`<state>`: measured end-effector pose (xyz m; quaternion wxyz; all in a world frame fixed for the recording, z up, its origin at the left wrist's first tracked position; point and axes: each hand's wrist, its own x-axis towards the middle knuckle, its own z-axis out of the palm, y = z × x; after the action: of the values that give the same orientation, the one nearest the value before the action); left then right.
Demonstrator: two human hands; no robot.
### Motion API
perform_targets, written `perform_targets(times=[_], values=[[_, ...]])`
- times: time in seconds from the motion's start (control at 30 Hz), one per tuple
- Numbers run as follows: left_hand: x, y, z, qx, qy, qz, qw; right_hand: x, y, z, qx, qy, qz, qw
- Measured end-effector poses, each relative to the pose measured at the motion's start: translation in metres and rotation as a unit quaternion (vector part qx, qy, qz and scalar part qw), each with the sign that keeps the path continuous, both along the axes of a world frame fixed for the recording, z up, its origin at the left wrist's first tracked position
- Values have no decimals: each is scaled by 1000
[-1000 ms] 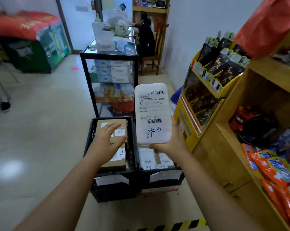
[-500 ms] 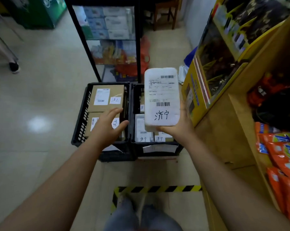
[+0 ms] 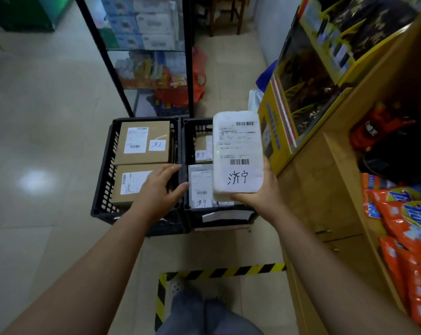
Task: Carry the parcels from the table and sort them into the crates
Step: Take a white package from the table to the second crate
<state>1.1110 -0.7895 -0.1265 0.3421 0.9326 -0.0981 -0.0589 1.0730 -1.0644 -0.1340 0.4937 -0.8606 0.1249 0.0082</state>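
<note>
- Right hand [image 3: 262, 197] grips a white parcel [image 3: 237, 153] from below, upright above the right crate [image 3: 229, 217], at 12 o'clock.
- Left hand [image 3: 160, 189], fingers spread, hovers over the left crate [image 3: 103, 189] at 10 o'clock.
- Left crate holds two brown boxes [image 3: 143, 141].
- Shelf [image 3: 325, 189] at 3 o'clock.
- Striped tape [image 3: 219, 272] at 6 o'clock.

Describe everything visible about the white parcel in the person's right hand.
The white, soft-looking rectangular parcel has rounded corners and a plastic-like wrap. Its face shows a printed shipping label with two barcodes and large black handwritten characters near its lower end. It is held upright, face toward the camera, above the right-hand black plastic crate, apart from the parcels inside. The right hand grips it from below, with fingers behind it.
</note>
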Motion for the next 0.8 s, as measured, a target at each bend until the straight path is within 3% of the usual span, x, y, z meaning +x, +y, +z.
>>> perform_targets(times=[0.37,0.8], values=[[39,-82,-23,-15,3,-60,998,24,-57,-16,-7,33,-30,999],[70,-135,-81,-11,95,71,993,102,-96,-96,-24,101,89,991]])
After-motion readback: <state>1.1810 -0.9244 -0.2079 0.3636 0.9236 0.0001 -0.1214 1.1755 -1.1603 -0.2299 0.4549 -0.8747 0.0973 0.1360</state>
